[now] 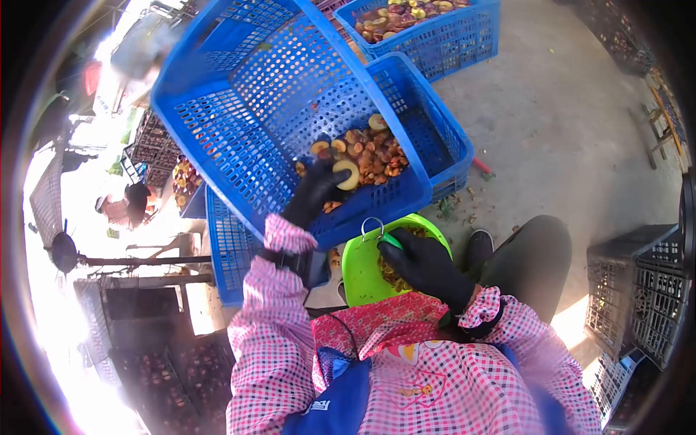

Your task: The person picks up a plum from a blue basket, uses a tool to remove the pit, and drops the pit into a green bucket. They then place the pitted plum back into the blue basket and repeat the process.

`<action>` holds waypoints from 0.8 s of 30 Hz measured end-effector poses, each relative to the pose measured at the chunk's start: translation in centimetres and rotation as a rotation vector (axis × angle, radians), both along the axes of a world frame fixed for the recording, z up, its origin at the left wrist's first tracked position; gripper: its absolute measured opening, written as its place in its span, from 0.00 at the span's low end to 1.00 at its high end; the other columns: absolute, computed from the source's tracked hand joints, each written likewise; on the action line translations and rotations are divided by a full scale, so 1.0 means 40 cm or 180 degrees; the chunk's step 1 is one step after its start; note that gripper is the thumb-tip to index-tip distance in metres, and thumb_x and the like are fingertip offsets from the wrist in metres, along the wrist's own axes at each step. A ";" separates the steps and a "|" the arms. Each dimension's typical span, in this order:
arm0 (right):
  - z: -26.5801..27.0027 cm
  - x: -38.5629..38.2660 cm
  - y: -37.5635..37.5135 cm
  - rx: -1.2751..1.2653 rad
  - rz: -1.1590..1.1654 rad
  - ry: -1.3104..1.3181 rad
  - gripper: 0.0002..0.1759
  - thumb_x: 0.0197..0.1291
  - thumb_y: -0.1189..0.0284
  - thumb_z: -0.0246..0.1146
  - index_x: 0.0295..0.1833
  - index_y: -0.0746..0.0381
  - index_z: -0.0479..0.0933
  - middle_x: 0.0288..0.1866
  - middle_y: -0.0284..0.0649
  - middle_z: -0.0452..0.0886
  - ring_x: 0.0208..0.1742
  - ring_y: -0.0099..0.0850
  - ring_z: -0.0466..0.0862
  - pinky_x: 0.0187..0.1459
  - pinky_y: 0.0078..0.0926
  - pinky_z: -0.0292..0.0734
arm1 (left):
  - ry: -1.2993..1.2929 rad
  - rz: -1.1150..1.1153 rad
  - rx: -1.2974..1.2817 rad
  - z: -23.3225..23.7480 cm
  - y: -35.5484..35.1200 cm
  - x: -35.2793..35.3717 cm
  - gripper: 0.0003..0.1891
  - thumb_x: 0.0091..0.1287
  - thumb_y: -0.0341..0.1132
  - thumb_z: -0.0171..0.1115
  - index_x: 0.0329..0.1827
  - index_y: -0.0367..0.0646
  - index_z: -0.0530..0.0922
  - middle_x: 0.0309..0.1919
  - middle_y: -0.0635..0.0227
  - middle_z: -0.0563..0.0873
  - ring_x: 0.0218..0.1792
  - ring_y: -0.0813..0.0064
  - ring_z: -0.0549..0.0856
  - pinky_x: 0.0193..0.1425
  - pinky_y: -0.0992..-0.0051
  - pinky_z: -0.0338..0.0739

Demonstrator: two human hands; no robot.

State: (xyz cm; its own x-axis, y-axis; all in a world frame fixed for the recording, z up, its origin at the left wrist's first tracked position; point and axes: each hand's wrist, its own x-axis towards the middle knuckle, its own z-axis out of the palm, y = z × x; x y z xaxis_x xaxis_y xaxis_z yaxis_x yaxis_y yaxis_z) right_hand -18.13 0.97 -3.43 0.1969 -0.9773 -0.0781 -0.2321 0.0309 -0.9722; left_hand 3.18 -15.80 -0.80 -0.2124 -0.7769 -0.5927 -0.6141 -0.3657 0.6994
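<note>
My left hand [319,190], in a black glove, reaches into a tilted blue plastic crate [275,80]. Its fingers close on a halved fruit [346,175] with a pale cut face. Around that fruit, brown and reddish fruit pieces [370,154] lie in the low corner of the crate. My right hand [428,264], also black-gloved, grips a green-handled coring tool [391,240] whose metal loop sticks out up and to the left. Beneath this hand stands a bright green basin [360,270] with scraps inside; the hand hides part of it.
Behind the tilted crate are a smaller blue crate [453,141] and another blue crate [464,45] full of cut fruit. Dark crates [634,290] stand at the right. Farther left, a person [130,206] is visible. Scraps lie on the concrete floor [536,138].
</note>
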 end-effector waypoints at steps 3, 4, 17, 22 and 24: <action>-0.016 0.022 0.008 -0.0262 -0.0095 0.0273 0.25 0.69 0.48 0.52 0.48 0.60 0.78 0.29 0.50 0.83 0.31 0.51 0.84 0.34 0.49 0.77 | 0.1529 0.0988 -0.0406 0.031 0.183 -0.045 0.20 0.69 0.41 0.62 0.54 0.34 0.75 0.45 0.63 0.84 0.48 0.70 0.85 0.44 0.70 0.83; -0.016 0.025 0.010 -0.0276 -0.0104 0.0332 0.26 0.69 0.48 0.52 0.48 0.61 0.78 0.28 0.50 0.83 0.29 0.51 0.83 0.32 0.49 0.76 | 0.2030 0.1036 -0.0183 0.024 0.224 -0.047 0.19 0.71 0.42 0.59 0.55 0.36 0.75 0.45 0.64 0.83 0.47 0.72 0.85 0.46 0.70 0.82; -0.045 0.045 0.027 -0.0676 -0.0223 0.0151 0.25 0.69 0.51 0.54 0.41 0.65 0.78 0.27 0.53 0.81 0.29 0.52 0.82 0.32 0.49 0.73 | 0.2503 0.1407 -0.0172 0.000 0.341 -0.093 0.26 0.75 0.59 0.44 0.45 0.43 0.78 0.30 0.72 0.81 0.26 0.82 0.77 0.28 0.80 0.68; -0.053 0.048 0.024 -0.0603 -0.0144 0.0061 0.23 0.69 0.53 0.55 0.43 0.65 0.78 0.29 0.53 0.82 0.31 0.51 0.82 0.32 0.48 0.73 | 0.2220 0.1452 -0.0118 -0.019 0.346 -0.102 0.30 0.74 0.62 0.43 0.45 0.44 0.81 0.28 0.74 0.83 0.23 0.83 0.76 0.24 0.82 0.65; -0.055 0.046 0.021 -0.0592 -0.0134 -0.0021 0.23 0.69 0.53 0.55 0.44 0.65 0.78 0.29 0.52 0.82 0.31 0.51 0.83 0.31 0.47 0.73 | 0.2274 0.1526 -0.0185 -0.018 0.349 -0.106 0.31 0.73 0.63 0.43 0.48 0.43 0.81 0.31 0.73 0.84 0.25 0.83 0.78 0.24 0.83 0.66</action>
